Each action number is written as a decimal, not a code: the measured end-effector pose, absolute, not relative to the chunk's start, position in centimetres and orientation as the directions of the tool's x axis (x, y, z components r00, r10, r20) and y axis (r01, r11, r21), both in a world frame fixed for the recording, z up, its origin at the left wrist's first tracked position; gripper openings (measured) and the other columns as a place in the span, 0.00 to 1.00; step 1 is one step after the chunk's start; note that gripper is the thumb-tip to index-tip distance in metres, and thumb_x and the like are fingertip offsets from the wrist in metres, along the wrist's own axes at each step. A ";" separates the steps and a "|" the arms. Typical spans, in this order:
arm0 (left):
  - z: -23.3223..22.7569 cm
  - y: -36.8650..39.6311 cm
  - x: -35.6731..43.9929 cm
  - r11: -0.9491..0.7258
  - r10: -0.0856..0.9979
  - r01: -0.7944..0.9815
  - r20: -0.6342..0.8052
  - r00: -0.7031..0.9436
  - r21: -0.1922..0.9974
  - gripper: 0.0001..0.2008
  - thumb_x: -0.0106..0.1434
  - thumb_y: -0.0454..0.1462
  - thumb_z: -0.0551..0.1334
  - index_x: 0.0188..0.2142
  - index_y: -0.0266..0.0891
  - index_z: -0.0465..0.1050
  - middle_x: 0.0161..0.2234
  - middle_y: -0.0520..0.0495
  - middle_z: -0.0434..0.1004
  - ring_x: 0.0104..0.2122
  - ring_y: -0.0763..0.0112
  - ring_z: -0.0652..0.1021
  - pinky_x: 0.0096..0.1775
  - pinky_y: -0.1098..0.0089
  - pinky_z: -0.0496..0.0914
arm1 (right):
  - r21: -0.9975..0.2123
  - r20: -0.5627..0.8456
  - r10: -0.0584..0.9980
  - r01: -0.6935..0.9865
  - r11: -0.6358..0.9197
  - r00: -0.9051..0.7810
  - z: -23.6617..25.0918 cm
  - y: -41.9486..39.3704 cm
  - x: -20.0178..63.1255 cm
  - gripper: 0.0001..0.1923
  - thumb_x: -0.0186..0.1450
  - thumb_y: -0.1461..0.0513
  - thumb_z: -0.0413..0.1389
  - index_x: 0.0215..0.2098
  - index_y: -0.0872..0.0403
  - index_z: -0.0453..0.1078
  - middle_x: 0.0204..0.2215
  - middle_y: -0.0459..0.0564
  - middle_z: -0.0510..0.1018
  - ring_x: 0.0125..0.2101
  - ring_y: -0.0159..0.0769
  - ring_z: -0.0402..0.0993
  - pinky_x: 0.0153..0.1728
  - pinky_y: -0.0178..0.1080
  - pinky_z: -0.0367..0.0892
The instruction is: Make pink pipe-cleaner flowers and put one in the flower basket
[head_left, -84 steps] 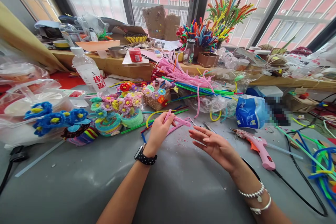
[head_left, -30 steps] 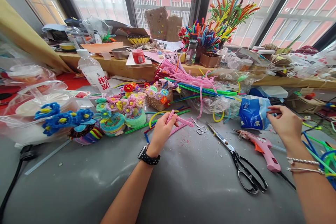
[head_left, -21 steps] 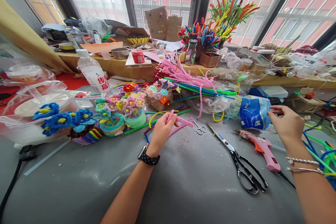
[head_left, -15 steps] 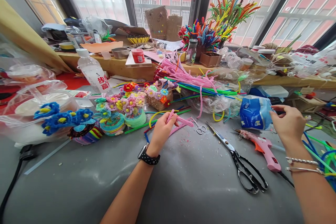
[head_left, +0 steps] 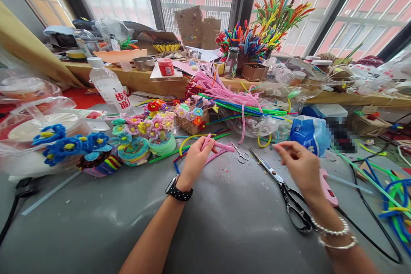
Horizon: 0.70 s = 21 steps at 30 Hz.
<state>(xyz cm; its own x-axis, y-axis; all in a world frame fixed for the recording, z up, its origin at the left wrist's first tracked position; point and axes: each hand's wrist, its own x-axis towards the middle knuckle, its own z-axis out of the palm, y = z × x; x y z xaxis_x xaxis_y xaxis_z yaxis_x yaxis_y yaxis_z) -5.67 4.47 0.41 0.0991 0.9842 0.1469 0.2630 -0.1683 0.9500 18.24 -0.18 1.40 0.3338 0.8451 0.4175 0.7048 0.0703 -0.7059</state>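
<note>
My left hand (head_left: 196, 156) is closed on a pink pipe cleaner (head_left: 224, 147), bent into a narrow loop that sticks out to the right. Small silver scissors (head_left: 242, 154) lie just beyond the loop. Over the big black-handled scissors (head_left: 282, 186) hovers my right hand (head_left: 300, 167), thumb and fingers drawn together; whatever is between the tips is too small to make out. Behind that hand stands a blue-and-white plastic packet (head_left: 310, 132). The pink glue gun (head_left: 328, 188) is mostly hidden by my right hand and wrist.
Pots of pipe-cleaner flowers (head_left: 163, 132) stand on the left, beside a water bottle (head_left: 109, 87). A heap of pink pipe cleaners (head_left: 221, 90) lies at the back. On the right, a black cord (head_left: 369, 231) curves across the grey table (head_left: 231, 231), near loose coloured pipe cleaners (head_left: 396, 197).
My right hand has moved left, away from the blue packet's right side to above the big scissors. My left hand keeps hold of the pink pipe cleaner. The view has shifted slightly.
</note>
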 end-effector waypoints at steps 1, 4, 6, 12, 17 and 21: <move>0.5 4.4 -5.6 -0.171 0.983 0.269 0.147 0.106 0.948 0.14 0.59 0.44 0.51 0.25 0.37 0.65 0.23 0.53 0.68 0.20 0.78 0.63 0.25 0.75 0.57 | -0.759 0.400 0.868 0.637 0.135 0.293 1.0 -0.4 16.6 0.13 0.57 0.55 0.52 0.36 0.54 0.68 0.22 0.48 0.75 0.24 0.35 0.70 0.27 0.36 0.62; 0.7 4.3 -5.4 -0.192 0.978 0.278 0.161 0.132 0.941 0.14 0.59 0.43 0.50 0.25 0.37 0.65 0.24 0.52 0.69 0.24 0.76 0.66 0.29 0.75 0.59 | -0.868 0.332 0.934 0.431 0.247 0.133 0.2 -0.8 13.0 0.18 0.58 0.57 0.52 0.46 0.53 0.62 0.35 0.52 0.77 0.37 0.37 0.70 0.37 0.38 0.62; 0.7 4.2 -5.3 -0.204 0.975 0.281 0.170 0.140 0.938 0.13 0.59 0.43 0.50 0.25 0.37 0.65 0.24 0.52 0.70 0.26 0.75 0.68 0.31 0.75 0.60 | -0.950 0.210 0.973 0.256 0.180 0.093 -0.1 -1.1 12.0 0.18 0.60 0.56 0.50 0.47 0.53 0.60 0.35 0.52 0.77 0.38 0.37 0.70 0.39 0.40 0.61; 0.8 4.0 -5.1 -0.234 0.968 0.291 0.195 0.157 0.928 0.13 0.59 0.43 0.51 0.25 0.38 0.65 0.25 0.52 0.71 0.27 0.74 0.69 0.32 0.75 0.60 | -0.994 -0.018 0.998 -0.113 -0.011 0.058 -1.1 -1.4 12.3 0.15 0.60 0.54 0.48 0.43 0.52 0.62 0.41 0.52 0.74 0.41 0.36 0.68 0.36 0.37 0.63; 0.9 3.7 -4.9 -0.309 0.913 0.311 0.190 0.361 0.899 0.15 0.60 0.43 0.49 0.24 0.37 0.65 0.24 0.51 0.69 0.25 0.75 0.67 0.30 0.74 0.60 | -0.996 0.011 1.000 -0.091 0.013 0.020 -1.7 -1.6 11.6 0.14 0.54 0.56 0.57 0.37 0.53 0.64 0.30 0.48 0.74 0.29 0.33 0.70 0.25 0.34 0.65; 0.9 3.4 -4.6 -0.354 0.860 0.297 0.185 0.475 0.887 0.15 0.60 0.43 0.49 0.23 0.38 0.63 0.22 0.53 0.63 0.24 0.75 0.64 0.30 0.74 0.59 | -0.995 0.056 0.997 -0.077 0.060 0.051 -1.9 -1.6 11.6 0.09 0.58 0.56 0.53 0.30 0.55 0.64 0.23 0.44 0.70 0.21 0.27 0.66 0.20 0.31 0.63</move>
